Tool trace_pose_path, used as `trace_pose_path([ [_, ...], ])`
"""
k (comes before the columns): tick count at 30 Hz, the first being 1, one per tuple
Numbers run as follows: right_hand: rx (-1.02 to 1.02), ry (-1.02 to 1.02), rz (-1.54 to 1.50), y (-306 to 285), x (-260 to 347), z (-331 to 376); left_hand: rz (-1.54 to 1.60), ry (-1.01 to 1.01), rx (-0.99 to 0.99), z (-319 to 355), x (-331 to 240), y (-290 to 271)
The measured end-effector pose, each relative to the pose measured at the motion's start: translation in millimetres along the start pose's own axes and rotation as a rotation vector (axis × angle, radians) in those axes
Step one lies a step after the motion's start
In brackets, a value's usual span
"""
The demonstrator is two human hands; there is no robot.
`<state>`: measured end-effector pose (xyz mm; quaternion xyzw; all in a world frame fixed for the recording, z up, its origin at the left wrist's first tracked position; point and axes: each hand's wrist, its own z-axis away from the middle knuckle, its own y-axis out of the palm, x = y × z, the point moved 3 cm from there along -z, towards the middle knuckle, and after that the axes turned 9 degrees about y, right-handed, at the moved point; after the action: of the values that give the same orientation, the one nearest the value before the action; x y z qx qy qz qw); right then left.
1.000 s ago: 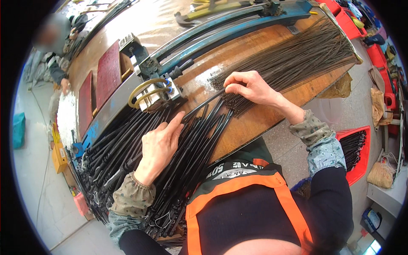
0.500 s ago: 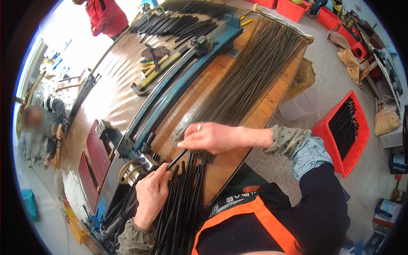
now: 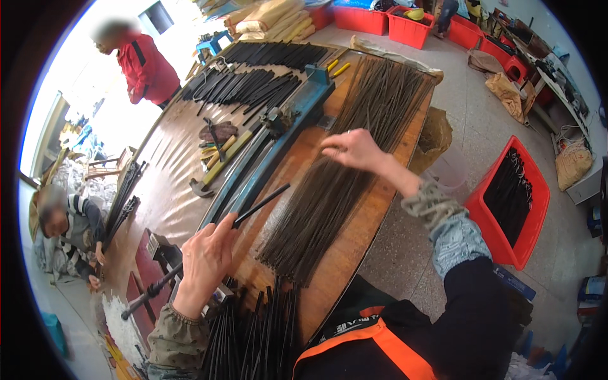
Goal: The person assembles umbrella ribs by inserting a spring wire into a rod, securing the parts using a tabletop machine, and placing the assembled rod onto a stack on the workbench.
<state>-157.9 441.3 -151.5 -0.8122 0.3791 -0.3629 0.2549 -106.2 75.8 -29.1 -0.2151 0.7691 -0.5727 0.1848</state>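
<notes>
My left hand (image 3: 206, 263) is closed round a slim black tube (image 3: 263, 204), which slants up to the right. A thicker, knobbed section shows on the tube's lower end. Over a wide spread of thin brownish metal rods (image 3: 329, 196), my right hand (image 3: 358, 151) is raised with its fingers curled together. Whatever they pinch, if anything, is too small to make out. Several more black tubes (image 3: 259, 335) lie bunched below my left hand, at the near edge. A long blue metal rail (image 3: 278, 145) runs beside the rods, its near end partly hidden behind my left hand.
Black strips (image 3: 244, 88) lie in rows at the table's far end. A hammer (image 3: 202, 187) and yellow-handled pliers (image 3: 341, 69) rest beside the rail. A red bin (image 3: 535, 221) of black pieces stands at right. One person (image 3: 149, 73) stands far left; another (image 3: 88, 221) works nearer.
My right hand has left the tube and moved up and away, over the rods. My left hand has lifted the black tube up and leftward. The view has shifted.
</notes>
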Motion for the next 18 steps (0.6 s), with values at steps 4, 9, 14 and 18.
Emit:
trace_pose_path([
  [4,-0.026,-0.19,-0.133,-5.3,43.6,-23.0,0.125,0.004,0.036,-14.1,-8.1,17.1],
  [9,-0.222,0.136,-0.037,5.3,1.9,-32.6,0.081,-0.102,0.033,-6.8,10.3,18.4],
  [14,-0.233,-0.071,-0.011,33.1,-13.9,-28.5,0.083,-0.077,0.044,-2.4,5.4,16.0],
  [18,-0.08,-0.268,-0.249,51.4,91.0,-28.0,0.101,-0.153,0.059,22.4,10.4,14.7],
])
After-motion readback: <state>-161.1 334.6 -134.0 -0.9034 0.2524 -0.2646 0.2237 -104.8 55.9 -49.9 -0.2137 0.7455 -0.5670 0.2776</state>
